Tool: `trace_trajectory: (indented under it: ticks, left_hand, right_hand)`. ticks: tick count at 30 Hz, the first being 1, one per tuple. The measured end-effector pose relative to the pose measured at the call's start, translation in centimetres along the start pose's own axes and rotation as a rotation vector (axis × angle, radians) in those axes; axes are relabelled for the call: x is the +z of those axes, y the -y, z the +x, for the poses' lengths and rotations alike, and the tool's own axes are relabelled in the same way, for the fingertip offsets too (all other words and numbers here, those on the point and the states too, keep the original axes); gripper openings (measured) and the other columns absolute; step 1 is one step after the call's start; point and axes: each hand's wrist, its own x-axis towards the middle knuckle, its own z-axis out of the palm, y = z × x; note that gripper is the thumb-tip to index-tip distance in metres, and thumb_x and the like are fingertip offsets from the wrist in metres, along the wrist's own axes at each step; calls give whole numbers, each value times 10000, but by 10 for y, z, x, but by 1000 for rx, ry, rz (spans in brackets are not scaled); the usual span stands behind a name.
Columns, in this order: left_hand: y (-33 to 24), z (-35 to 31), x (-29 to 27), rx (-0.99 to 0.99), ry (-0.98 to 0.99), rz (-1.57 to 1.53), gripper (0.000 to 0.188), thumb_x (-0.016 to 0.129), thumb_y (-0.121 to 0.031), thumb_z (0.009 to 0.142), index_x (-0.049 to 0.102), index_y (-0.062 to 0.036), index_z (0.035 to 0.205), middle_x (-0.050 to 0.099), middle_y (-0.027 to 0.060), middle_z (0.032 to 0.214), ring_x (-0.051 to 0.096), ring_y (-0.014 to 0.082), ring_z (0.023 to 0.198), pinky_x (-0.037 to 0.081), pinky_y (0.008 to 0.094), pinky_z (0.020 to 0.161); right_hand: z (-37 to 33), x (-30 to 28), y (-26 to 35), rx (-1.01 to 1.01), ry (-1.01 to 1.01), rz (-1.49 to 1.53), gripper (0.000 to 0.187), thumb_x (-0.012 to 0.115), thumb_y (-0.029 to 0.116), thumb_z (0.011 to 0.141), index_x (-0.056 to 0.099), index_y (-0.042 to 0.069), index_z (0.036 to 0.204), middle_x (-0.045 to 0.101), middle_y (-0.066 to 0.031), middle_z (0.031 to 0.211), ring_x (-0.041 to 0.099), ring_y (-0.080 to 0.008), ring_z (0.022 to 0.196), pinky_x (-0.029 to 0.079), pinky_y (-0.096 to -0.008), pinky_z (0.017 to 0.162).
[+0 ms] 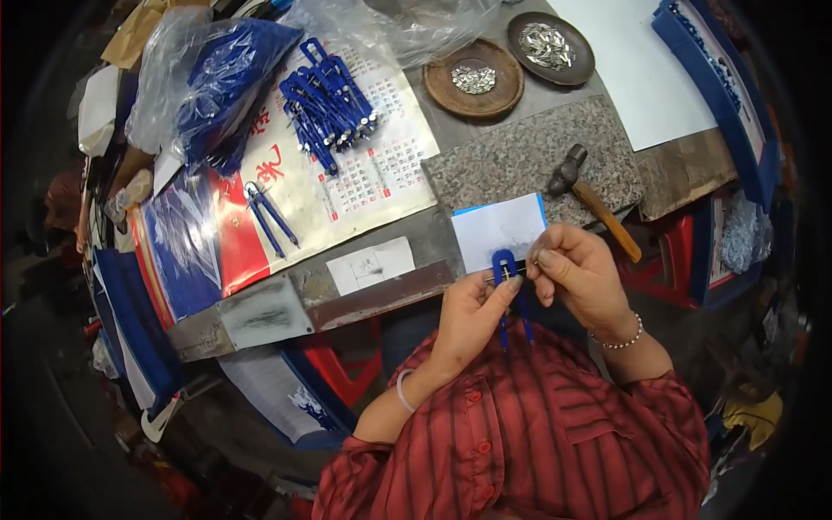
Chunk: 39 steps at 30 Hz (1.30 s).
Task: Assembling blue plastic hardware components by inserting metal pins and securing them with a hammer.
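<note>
Above my lap, my left hand (472, 316) pinches a blue two-legged piece (501, 260), which looks like a drawing compass, with its loop up and its legs hanging down. A thin metal rod seems to cross it below the loop. Close on the right, the fingers of my right hand (576, 273) are closed at the rod's end; what exactly they grip is too small to make out. Behind the piece lies a white paper pad (494, 227) with dark specks. A similar blue compass with a silver head (270, 217) rests on the printed sheet (394, 165), near a heap of blue compasses (325, 104).
A hammer (589, 198) lies across a granite slab (520, 156). Two round dishes (442, 100) (589, 69) hold small metal parts. A plastic bag of blue parts (230, 87) stands far left. Blue trays (130, 338) (737, 113) flank the table.
</note>
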Motion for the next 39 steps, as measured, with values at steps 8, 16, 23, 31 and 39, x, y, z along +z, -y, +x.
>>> trace_trajectory:
  ticks: [8,16,23,31,39]
  left_hand:
    - [7,0,-5,11,26,71,173,614,-162,902,634,1,956,501,-78,642,399,-7,552,318,175,482]
    - [-1,-1,-4,49,7,85,155,618,-143,895,629,10,872,445,-89,584,351,-9,527,271,194,449]
    - [1,0,-4,48,5,97,152,618,-127,893,605,1,812,438,-89,581,344,-10,529,266,196,445]
    - [1,0,-4,51,5,105,164,620,-121,892,590,-1,784,434,-91,581,340,-11,535,266,198,446]
    - [1,0,-5,56,17,122,178,613,-134,900,589,-1,785,434,-91,586,347,-10,544,276,198,452]
  right_hand:
    - [10,1,2,-756,-14,-1140,89,616,-11,812,550,4,869,579,-119,888,555,-173,713,441,-262,583]
    - [24,3,-4,-945,133,-1435,211,668,-8,671,569,13,856,582,-106,869,563,-266,720,455,-359,613]
    - [31,3,-7,-969,161,-1466,202,671,20,676,569,10,850,577,-106,862,552,-263,705,446,-361,602]
    - [33,3,-8,-948,174,-1442,207,675,27,682,566,14,858,573,-109,868,548,-276,708,441,-371,613]
    - [31,6,-5,-870,165,-1439,209,680,13,684,570,14,861,572,-109,879,553,-279,746,445,-374,644]
